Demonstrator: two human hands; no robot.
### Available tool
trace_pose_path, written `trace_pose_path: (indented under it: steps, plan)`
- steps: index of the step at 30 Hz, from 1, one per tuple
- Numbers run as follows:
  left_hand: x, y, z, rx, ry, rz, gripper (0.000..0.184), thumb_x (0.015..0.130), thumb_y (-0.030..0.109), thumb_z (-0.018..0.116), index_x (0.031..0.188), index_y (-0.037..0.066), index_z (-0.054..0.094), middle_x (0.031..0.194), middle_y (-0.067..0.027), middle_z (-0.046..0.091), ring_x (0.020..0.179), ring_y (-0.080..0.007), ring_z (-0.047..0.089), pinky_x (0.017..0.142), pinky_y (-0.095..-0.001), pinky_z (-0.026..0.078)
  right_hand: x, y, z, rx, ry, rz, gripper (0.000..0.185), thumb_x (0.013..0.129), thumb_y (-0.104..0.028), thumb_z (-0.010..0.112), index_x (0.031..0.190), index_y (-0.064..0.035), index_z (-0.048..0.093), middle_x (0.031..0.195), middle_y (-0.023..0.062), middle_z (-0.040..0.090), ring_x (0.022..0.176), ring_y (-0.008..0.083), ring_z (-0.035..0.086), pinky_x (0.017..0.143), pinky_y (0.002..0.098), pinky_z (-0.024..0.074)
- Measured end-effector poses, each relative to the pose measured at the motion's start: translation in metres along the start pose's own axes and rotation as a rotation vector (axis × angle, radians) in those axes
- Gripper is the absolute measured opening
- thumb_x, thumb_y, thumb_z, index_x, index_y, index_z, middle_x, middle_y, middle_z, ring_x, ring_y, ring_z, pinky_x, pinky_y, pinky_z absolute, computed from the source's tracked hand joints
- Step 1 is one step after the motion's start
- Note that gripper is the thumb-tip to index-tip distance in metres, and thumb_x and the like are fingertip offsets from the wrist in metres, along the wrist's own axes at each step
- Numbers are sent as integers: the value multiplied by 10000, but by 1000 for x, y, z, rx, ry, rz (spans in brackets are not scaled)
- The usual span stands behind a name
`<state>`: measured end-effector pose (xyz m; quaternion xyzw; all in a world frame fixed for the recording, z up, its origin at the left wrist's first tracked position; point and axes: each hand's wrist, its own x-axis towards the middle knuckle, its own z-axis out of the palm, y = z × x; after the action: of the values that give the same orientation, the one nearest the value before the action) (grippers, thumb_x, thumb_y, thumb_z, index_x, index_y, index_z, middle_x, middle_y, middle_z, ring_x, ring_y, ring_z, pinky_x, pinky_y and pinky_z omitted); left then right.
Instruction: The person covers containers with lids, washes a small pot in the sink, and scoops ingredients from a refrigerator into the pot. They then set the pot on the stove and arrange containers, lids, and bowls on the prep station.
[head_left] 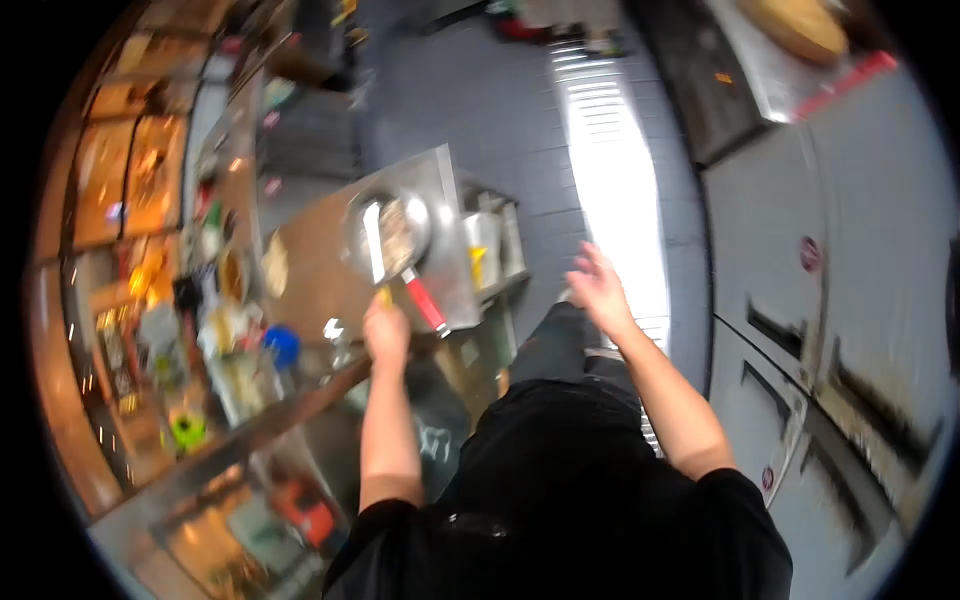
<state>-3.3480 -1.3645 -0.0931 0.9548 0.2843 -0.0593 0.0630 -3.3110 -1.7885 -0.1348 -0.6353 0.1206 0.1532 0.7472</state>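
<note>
My left hand (386, 330) is closed around the yellow handle of a utensil with a long, bright blade (374, 242); blur hides its exact kind. That blade lies across the left part of a round frying pan (420, 215), as seen from above. Brownish food (397, 235) fills the middle of the pan. Its red handle (426, 302) points toward me, just right of my left hand and apart from it. My right hand (598, 290) hangs over the floor with fingers apart, holding nothing.
The pan rests on a counter (315, 235) with a metal edge. Left of it stand blurred containers and a blue round item (281, 345). Grey refrigerator doors (760, 230) line the right side. A bright floor strip (615, 170) runs ahead, and another person's feet (600, 40) show at the top.
</note>
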Motion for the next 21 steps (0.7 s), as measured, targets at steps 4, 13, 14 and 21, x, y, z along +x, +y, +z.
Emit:
trace_pose_path:
  steps: [4,13,14,21]
  plan:
    - [7,42,-23,149,216,325,524,860,217,708,1311,-8,567,1269,-275,588,1185,-456,554,1021,-538,441,-144,5,-219,-92,1207,-228,460,1009,-148,637,1403,26,476,1365,193,549,1219,257,572,1084,371,449]
    - [-111,356,-11,-282,-62,1402,620,925,92,685,1479,-15,428,1539,-295,346,1413,-459,368,1167,-497,326,-337,-124,-380,-271,2289,-460,747,871,-369,814,1337,98,461,1291,228,527,1189,317,527,1030,411,433]
    - [-131,385,-11,-330,-115,1465,615,927,87,683,1477,-17,428,1544,-295,342,1424,-458,360,1173,-494,322,-348,-124,-387,-278,2275,-388,661,886,-408,790,1244,91,544,1140,213,616,1069,310,594,981,403,467]
    - [-250,509,9,-525,-440,1955,602,877,-9,678,1434,-32,452,1519,-268,402,1411,-442,399,1161,-470,365,-369,-131,-296,-221,1979,-239,585,906,-399,760,1239,47,577,1191,217,666,1093,304,635,954,394,484]
